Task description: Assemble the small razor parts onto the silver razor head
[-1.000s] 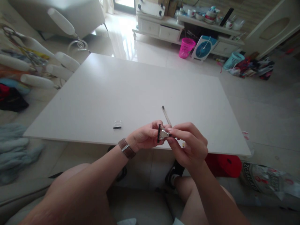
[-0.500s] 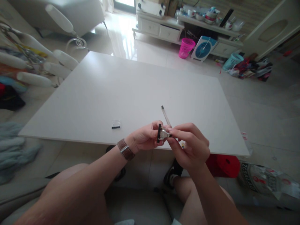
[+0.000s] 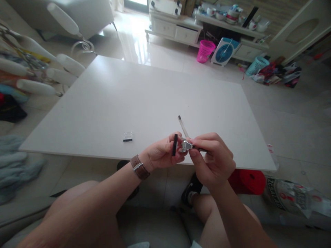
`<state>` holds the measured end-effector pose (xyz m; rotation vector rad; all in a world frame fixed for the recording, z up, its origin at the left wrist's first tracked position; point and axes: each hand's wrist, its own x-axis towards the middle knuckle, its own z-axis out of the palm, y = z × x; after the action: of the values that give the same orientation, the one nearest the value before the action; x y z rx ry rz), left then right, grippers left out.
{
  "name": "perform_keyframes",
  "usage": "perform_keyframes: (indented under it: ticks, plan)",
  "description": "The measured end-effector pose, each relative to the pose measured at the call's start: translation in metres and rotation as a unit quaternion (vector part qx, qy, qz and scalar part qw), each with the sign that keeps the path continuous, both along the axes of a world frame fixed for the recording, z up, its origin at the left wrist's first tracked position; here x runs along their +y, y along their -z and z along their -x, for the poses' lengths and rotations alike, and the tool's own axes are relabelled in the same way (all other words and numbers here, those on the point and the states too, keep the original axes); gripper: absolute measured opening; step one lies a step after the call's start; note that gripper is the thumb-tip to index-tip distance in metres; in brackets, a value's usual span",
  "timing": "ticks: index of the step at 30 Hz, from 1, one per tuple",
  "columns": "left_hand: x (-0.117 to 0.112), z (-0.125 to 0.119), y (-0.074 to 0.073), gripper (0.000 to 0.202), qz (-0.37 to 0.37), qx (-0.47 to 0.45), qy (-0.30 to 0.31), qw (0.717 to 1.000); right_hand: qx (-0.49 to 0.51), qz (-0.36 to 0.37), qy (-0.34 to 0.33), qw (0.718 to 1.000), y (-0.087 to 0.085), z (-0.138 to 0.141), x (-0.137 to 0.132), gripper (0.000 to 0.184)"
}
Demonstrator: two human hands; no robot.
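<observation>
Over the near edge of the white table (image 3: 144, 100), my left hand (image 3: 161, 153) pinches a short black bar-shaped piece (image 3: 175, 144). My right hand (image 3: 212, 158) is closed on a small silver metal head with a dark handle (image 3: 184, 145). The black piece now stands a little apart from the silver head. A thin clear stick with a dark tip (image 3: 183, 126) lies on the table just beyond my hands. A small clear and black part (image 3: 128, 136) lies on the table to the left. A brown watch strap is on my left wrist.
White chair parts (image 3: 38, 69) and colourful clutter stand at the left. A red object (image 3: 247, 181) and a printed plastic bag (image 3: 294, 201) lie on the floor at the right. Farther back are a pink bin (image 3: 205, 51), a blue fan (image 3: 223, 52) and low white cabinets (image 3: 176, 32).
The black piece, earlier seated against the silver head, has come away to the left in my left hand. My right hand shifted slightly right with the silver head.
</observation>
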<state>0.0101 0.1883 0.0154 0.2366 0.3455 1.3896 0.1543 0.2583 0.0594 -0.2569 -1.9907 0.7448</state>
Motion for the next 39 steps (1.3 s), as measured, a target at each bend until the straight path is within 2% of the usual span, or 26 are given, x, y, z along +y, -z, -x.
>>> perform_keyframes:
  ticks: [4,8,17,21,25,29,33,39]
  plan:
    - [0.002,0.006,-0.004,0.037,-0.019,-0.019,-0.007,1.000,0.025,0.021,0.019,0.999,0.002,0.000,0.002,0.017]
    - [0.006,0.014,-0.008,0.032,-0.028,0.020,-0.028,0.999,0.017,0.041,0.029,0.999,0.002,0.000,0.002,0.012]
    - [0.012,0.023,-0.011,0.017,0.004,0.095,-0.097,0.991,-0.008,0.118,0.078,0.990,0.007,0.002,0.004,0.005]
    - [0.012,0.022,-0.013,0.016,0.035,0.107,-0.111,0.987,-0.025,0.123,0.090,0.988,0.006,0.000,0.005,0.004]
    - [0.013,0.025,-0.012,0.022,0.086,0.163,-0.108,0.977,-0.072,0.121,0.128,0.982,0.007,0.000,0.010,0.003]
    - [0.017,0.029,-0.001,0.021,0.139,0.224,-0.098,0.960,-0.120,0.156,0.148,0.969,0.014,0.002,0.016,0.011]
    - [0.020,0.027,0.006,0.024,0.149,0.260,-0.098,0.949,-0.138,0.172,0.146,0.965,0.018,0.003,0.018,0.014]
    - [0.015,0.024,-0.008,0.022,0.104,0.200,-0.091,0.970,-0.133,0.173,0.132,0.967,0.012,0.001,0.014,0.012]
